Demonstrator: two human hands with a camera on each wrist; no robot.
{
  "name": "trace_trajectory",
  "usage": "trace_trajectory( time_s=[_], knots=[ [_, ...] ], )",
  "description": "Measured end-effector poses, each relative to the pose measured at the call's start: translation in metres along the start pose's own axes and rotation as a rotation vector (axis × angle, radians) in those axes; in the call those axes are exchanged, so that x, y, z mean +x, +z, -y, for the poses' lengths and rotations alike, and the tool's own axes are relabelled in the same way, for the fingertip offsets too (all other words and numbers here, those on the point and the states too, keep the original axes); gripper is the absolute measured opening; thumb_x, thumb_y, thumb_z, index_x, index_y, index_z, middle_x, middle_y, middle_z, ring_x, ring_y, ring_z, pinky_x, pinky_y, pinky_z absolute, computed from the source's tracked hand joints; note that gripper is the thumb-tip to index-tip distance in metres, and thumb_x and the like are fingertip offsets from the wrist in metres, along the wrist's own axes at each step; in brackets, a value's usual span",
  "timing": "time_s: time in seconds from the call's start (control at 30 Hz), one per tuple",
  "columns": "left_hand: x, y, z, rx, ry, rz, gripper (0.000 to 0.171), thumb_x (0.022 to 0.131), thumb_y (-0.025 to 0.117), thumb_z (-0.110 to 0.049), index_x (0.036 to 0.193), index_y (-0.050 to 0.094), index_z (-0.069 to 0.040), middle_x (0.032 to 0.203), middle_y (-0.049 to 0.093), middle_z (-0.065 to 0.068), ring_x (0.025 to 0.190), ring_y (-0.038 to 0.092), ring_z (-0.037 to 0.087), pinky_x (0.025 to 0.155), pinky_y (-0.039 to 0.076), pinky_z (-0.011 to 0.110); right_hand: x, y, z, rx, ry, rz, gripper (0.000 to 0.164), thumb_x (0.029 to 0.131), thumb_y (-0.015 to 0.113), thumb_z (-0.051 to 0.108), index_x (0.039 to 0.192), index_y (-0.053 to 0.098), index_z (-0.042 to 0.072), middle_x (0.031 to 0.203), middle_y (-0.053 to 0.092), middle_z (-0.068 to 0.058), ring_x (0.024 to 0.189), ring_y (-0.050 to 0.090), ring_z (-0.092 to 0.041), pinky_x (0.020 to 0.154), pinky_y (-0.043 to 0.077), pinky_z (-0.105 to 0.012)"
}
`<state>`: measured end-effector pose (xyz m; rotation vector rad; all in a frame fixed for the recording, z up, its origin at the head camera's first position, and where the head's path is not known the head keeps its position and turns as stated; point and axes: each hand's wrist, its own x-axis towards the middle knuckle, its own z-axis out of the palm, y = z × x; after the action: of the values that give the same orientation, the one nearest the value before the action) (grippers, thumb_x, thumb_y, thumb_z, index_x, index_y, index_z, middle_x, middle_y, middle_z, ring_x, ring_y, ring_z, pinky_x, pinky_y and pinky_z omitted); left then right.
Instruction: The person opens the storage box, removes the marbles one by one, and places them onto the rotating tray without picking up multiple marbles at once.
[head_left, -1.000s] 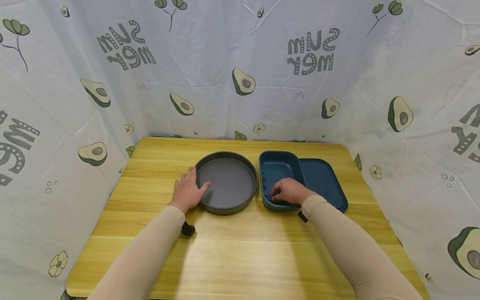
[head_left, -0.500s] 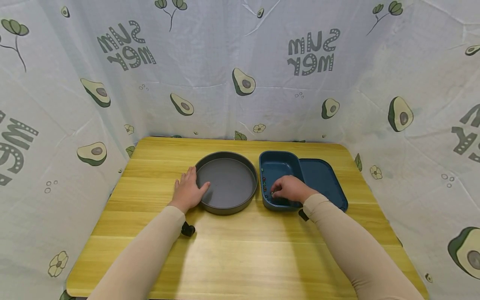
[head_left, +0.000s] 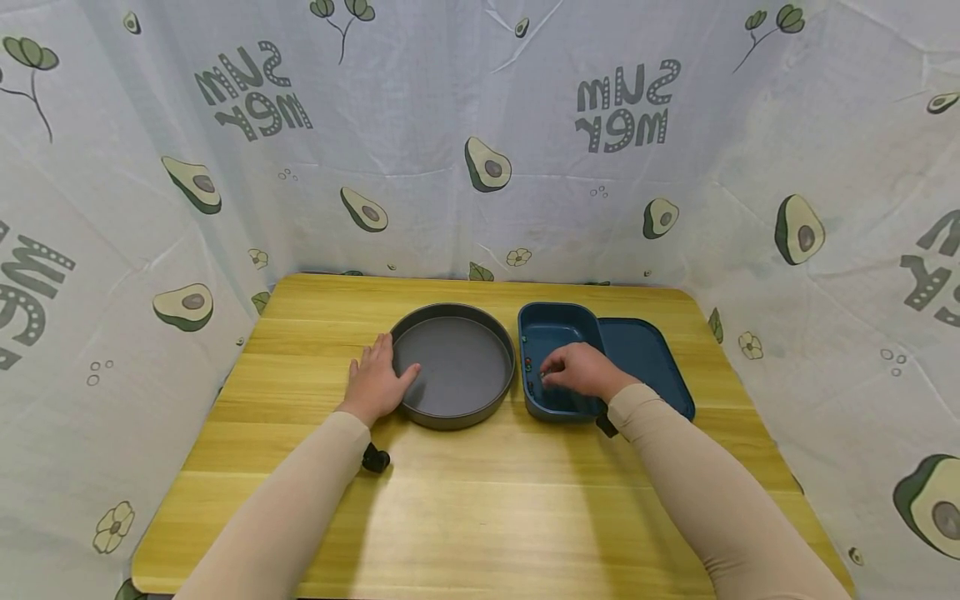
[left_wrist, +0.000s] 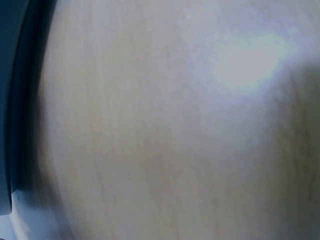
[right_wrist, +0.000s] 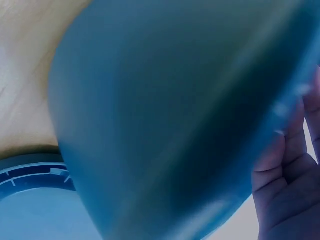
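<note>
My left hand (head_left: 373, 383) rests on the left rim of a round grey cake pan (head_left: 453, 371), its fingers spread straight. My right hand (head_left: 583, 371) reaches into a dark blue rectangular box (head_left: 558, 321) beside the pan. Its thumb and fingertips pinch a small marble (head_left: 543, 377), which is mostly hidden and tiny at this distance. Several small red and green marbles (head_left: 528, 364) lie along the box's left wall. In the right wrist view, the outer wall of the box (right_wrist: 150, 100) fills much of the picture, with my curled fingers (right_wrist: 270, 160) behind its edge.
A flat blue lid (head_left: 648, 358) lies on the wooden table (head_left: 480, 508), right of the box and touching or close to it. A patterned curtain (head_left: 420, 125) hangs behind the table. Black wrist-camera pieces (head_left: 375, 458) show under both sleeves.
My right hand has risen slightly from the near end of the box toward its middle, fingertips still pinched. The left hand and the pan have stayed in place.
</note>
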<state>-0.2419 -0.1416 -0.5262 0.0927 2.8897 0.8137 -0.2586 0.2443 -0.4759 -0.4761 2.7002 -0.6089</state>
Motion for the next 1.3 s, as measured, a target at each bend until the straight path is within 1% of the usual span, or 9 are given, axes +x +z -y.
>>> trace_trajectory(
  time_s=[0.27, 0.4, 0.53, 0.8, 0.97, 1.2, 1.3],
  knots=[
    [0.001, 0.001, 0.001, 0.004, 0.002, -0.006, 0.095, 0.106, 0.048, -0.06, 0.17, 0.006, -0.004, 0.178, 0.011, 0.018, 0.162, 0.012, 0.049, 0.129, 0.006, 0.071, 0.003, -0.003, 0.006, 0.026, -0.014, -0.029, 0.023, 0.098, 0.076, 0.023, 0.117, 0.081, 0.011, 0.106, 0.081, 0.0, 0.092, 0.071, -0.015, 0.084, 0.061, -0.04],
    [0.001, 0.001, 0.001, 0.006, 0.001, -0.005, 0.095, 0.106, 0.048, -0.06, 0.17, 0.006, -0.005, 0.178, 0.01, 0.017, 0.162, 0.011, 0.049, 0.129, 0.006, 0.071, 0.005, -0.002, 0.012, 0.039, -0.015, -0.04, 0.023, 0.098, 0.076, 0.024, 0.118, 0.081, 0.013, 0.108, 0.081, 0.0, 0.095, 0.072, -0.017, 0.085, 0.062, -0.04],
    [0.001, 0.001, 0.001, 0.009, 0.001, -0.003, 0.094, 0.106, 0.048, -0.06, 0.17, 0.005, -0.005, 0.178, 0.01, 0.017, 0.162, 0.011, 0.049, 0.129, 0.006, 0.071, 0.006, -0.001, 0.019, 0.054, -0.034, -0.041, 0.023, 0.099, 0.075, 0.025, 0.119, 0.08, 0.014, 0.11, 0.081, -0.001, 0.098, 0.073, -0.018, 0.085, 0.063, -0.04],
    [0.001, 0.001, 0.002, 0.003, 0.004, -0.007, 0.094, 0.106, 0.049, -0.06, 0.17, 0.006, -0.005, 0.178, 0.01, 0.017, 0.162, 0.011, 0.049, 0.129, 0.006, 0.072, 0.009, 0.001, 0.031, 0.08, -0.055, -0.058, 0.021, 0.099, 0.075, 0.024, 0.117, 0.08, 0.014, 0.103, 0.08, 0.003, 0.094, 0.071, -0.015, 0.084, 0.062, -0.038],
    [0.001, 0.001, 0.002, -0.002, 0.003, -0.003, 0.095, 0.106, 0.048, -0.06, 0.17, 0.005, -0.005, 0.178, 0.01, 0.017, 0.162, 0.011, 0.048, 0.129, 0.005, 0.072, 0.011, 0.003, 0.037, 0.091, -0.058, -0.067, 0.021, 0.1, 0.074, 0.024, 0.117, 0.081, 0.014, 0.104, 0.08, 0.002, 0.093, 0.071, -0.015, 0.083, 0.061, -0.038],
    [0.0, 0.001, 0.001, -0.007, 0.004, -0.007, 0.095, 0.106, 0.049, -0.06, 0.17, 0.005, -0.005, 0.178, 0.01, 0.017, 0.162, 0.011, 0.049, 0.129, 0.005, 0.072, 0.014, 0.006, 0.044, 0.106, -0.073, -0.073, 0.026, 0.101, 0.073, 0.023, 0.121, 0.079, 0.008, 0.105, 0.079, -0.001, 0.092, 0.069, -0.015, 0.082, 0.06, -0.037],
    [0.0, 0.001, 0.001, -0.013, 0.006, -0.011, 0.095, 0.106, 0.049, -0.06, 0.17, 0.006, -0.005, 0.178, 0.01, 0.017, 0.162, 0.011, 0.049, 0.129, 0.005, 0.072, 0.015, 0.007, 0.046, 0.105, -0.078, -0.08, 0.025, 0.1, 0.073, 0.023, 0.12, 0.079, 0.01, 0.104, 0.078, -0.001, 0.091, 0.068, -0.015, 0.082, 0.06, -0.037]
  ],
)
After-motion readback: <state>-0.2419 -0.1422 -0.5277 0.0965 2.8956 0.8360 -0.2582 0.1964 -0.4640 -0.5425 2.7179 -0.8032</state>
